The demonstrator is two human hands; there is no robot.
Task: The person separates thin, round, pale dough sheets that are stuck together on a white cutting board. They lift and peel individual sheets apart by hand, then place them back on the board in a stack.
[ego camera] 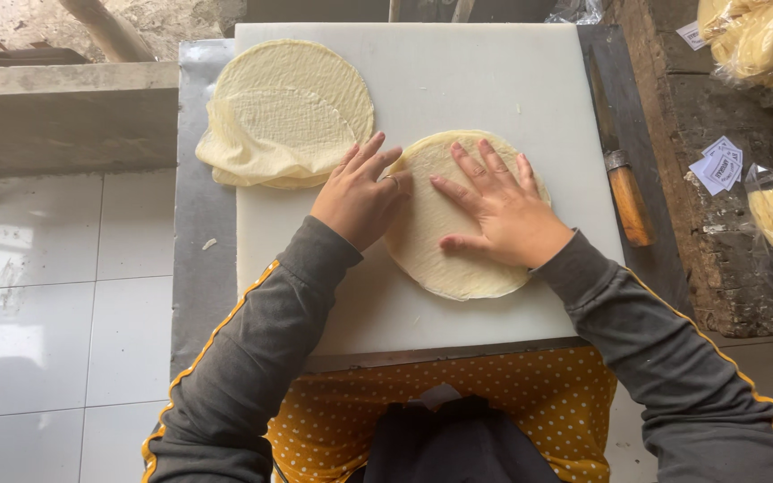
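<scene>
- Pressing right hand (505,210), fingers spread flat, onto round thin wrapper (440,259) on white cutting board (494,80).
- Touching its edge with left hand (358,195), fingers loosely extended, gripping nothing.

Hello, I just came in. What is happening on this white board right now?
A person in grey sleeves presses both hands on a round, thin, pale yellow sheet that lies on the white cutting board. The right hand lies flat on top of it; the left hand touches its left edge. A stack of similar sheets sits at the board's far left corner. A knife with a wooden handle lies to the right of the board.
</scene>
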